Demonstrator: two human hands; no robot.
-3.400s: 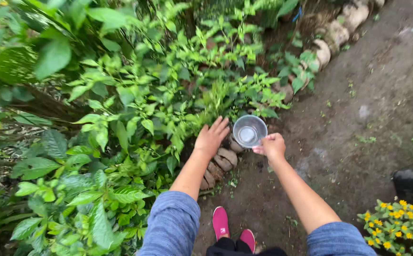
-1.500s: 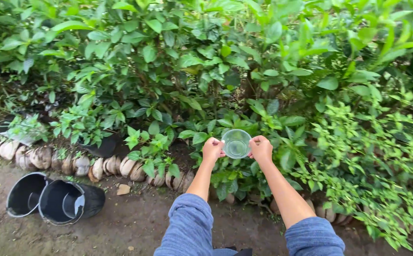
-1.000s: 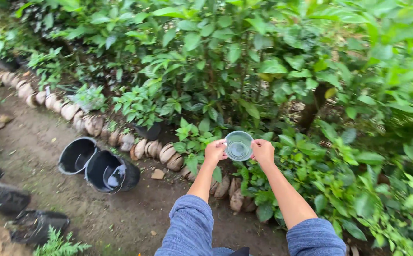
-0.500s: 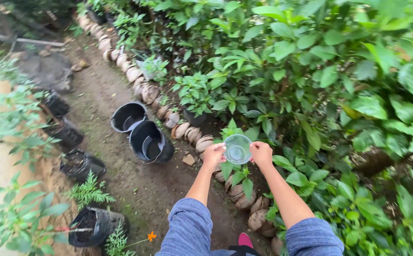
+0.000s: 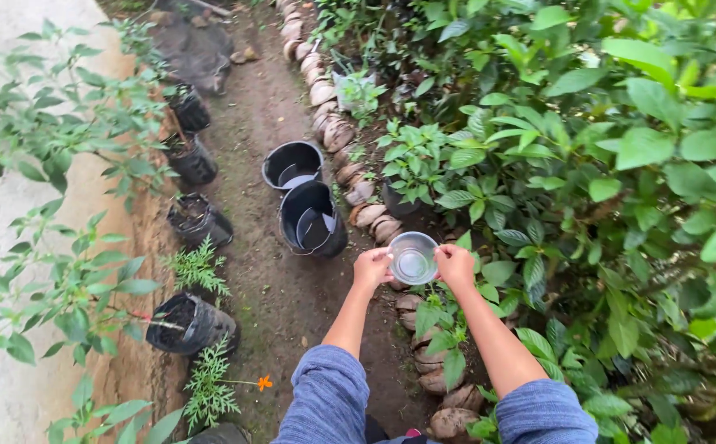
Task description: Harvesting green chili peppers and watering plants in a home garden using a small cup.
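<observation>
view swung left along path; both hands, left hand (image 5: 372, 268) and right hand (image 5: 455, 265), grip clear bowl (image 5: 413, 258)

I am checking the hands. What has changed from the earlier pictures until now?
The left hand left the stones and took hold of the cup; the view swung toward the buckets. The right hand stays on the cup.
</observation>
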